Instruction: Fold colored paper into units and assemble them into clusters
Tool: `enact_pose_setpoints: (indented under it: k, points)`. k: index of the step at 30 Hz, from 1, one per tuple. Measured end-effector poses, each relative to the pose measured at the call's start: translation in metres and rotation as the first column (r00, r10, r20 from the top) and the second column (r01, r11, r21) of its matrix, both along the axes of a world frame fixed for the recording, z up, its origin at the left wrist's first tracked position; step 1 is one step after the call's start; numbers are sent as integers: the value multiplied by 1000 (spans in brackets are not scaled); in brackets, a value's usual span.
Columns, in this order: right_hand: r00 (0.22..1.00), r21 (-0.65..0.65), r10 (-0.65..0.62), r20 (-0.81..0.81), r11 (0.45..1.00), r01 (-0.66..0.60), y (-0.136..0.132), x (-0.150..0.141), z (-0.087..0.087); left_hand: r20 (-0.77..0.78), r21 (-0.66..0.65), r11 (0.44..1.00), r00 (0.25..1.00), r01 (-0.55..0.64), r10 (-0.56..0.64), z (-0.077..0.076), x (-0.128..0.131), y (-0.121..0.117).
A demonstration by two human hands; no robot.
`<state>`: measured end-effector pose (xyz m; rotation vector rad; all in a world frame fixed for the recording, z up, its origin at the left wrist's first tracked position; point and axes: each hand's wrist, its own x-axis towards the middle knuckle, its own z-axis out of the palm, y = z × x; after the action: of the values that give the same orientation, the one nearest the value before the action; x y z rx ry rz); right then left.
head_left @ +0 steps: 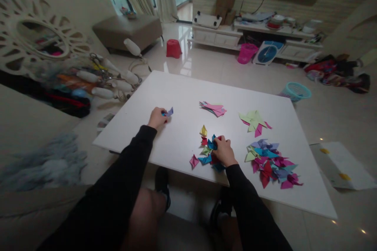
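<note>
My left hand (158,118) is closed at the left part of the white table (176,86), its fingers pinching small blue and purple folded paper pieces (170,112). Over a loose group of small origami pieces (205,159) near the front edge is my right hand (224,151). Its fingers are bent and closed on a folded paper piece among blue and red ones, though the fingertips are partly hidden. A gold piece (203,130) and a pink piece (194,161) lie at the edge of this group.
To the right spreads a larger pile of colourful origami pieces (272,162). Behind it lie green and magenta folded papers (253,120). A stack of flat pink folded papers (214,108) is at mid-table. A teal basket (297,91) stands beyond the right edge, a red stool (173,48) farther back.
</note>
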<state>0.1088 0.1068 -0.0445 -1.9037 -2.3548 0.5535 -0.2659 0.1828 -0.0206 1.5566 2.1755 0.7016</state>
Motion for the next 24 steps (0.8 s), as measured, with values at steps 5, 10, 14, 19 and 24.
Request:
enact_pose_setpoints:
  k: [5, 10, 14, 19, 24]
  points:
    - [1000, -18, -17, -22, 1000, 17, 5, 9, -2, -26, -101, 992, 997, -81, 79, 10, -52, 42]
    - [999, -10, -19, -38, 1000, 18, 16, 21, 0, -29, -63, 992, 994, -107, 105, 20, -63, 49]
    - [980, 50, -74, -183, 995, 85, 25, 27, 10, -15, -16, 991, 991, -133, 133, 29, -38, 30]
    - [851, 100, -18, -525, 991, 83, 22, 7, 30, 754, -134, 967, 655, 217, -43, 28, 61, -31]
    - [733, 76, 57, -677, 997, -6, 7, -40, 38, 981, -195, 893, 85, 405, 176, 17, 146, -86]
